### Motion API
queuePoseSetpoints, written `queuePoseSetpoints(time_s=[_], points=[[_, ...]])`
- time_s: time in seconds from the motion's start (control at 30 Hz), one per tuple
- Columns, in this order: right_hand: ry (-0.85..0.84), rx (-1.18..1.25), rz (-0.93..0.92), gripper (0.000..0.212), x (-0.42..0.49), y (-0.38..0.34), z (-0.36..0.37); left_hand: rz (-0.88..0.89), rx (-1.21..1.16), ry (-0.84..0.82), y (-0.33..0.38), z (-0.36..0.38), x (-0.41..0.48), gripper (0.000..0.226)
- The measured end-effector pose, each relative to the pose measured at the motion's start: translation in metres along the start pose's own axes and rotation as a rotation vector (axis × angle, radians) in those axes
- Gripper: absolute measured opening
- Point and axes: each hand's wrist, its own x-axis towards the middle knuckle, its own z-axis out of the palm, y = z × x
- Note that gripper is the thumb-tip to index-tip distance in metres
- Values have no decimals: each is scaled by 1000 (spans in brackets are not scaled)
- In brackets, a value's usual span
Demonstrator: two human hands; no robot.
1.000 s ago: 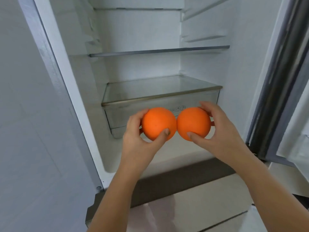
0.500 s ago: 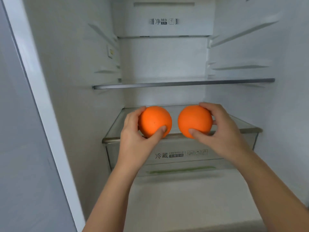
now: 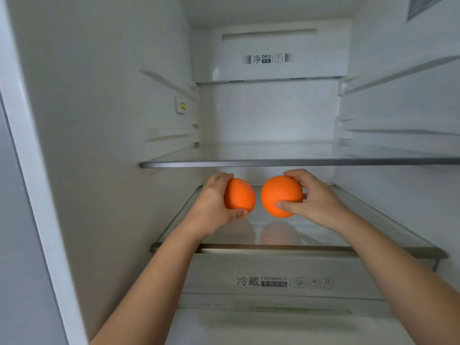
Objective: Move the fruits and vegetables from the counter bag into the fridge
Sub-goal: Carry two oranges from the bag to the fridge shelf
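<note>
Inside the open fridge (image 3: pixel 99 120), the left hand (image 3: pixel 211 205) grips one orange (image 3: pixel 241 196) and the right hand (image 3: pixel 316 197) grips another orange (image 3: pixel 280 195). Both fruits hang just above the glass shelf (image 3: pixel 373 220), side by side with a small gap between them. A drawer (image 3: pixel 273 282) sits below that shelf.

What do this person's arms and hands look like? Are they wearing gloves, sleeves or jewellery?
Both arms are bare as far as the picture shows: no sleeves or cuffs in view. The left hand and right hand wear no gloves, and no watch, bracelet or ring shows on the visible sides. The one clearly visible nail, on the right thumb, looks short and unpainted.
</note>
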Motion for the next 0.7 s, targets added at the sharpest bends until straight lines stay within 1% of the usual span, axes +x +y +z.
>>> queuePoseSetpoints(time_s=[0.1,0.2,0.3,0.37,0.43,0.53,0.63,0.7], points=[[-52,9,17,65,10,7,2,25,10,-12,-5,2,6,80],[-80,59,34,63,12,12,3,35,-65,-29,-8,5,3,74],[-106,119,44,62,10,13,3,45,-210,-20,-9,4,0,55],[-121,132,44,62,9,11,2,51,-253,9,-8,2,-1,46],[-120,129,47,64,8,10,2,32,-239,17,-8,2,-1,52],[-56,105,80,69,5,11,0,-4,-245,9,-9,3,-1,62],[-12,84,104,65,-1,14,-4,-8,-300,-20,-9,3,-1,61],[0,85,105,63,-4,14,-7,-7,-292,-27,-9,4,-1,59]])
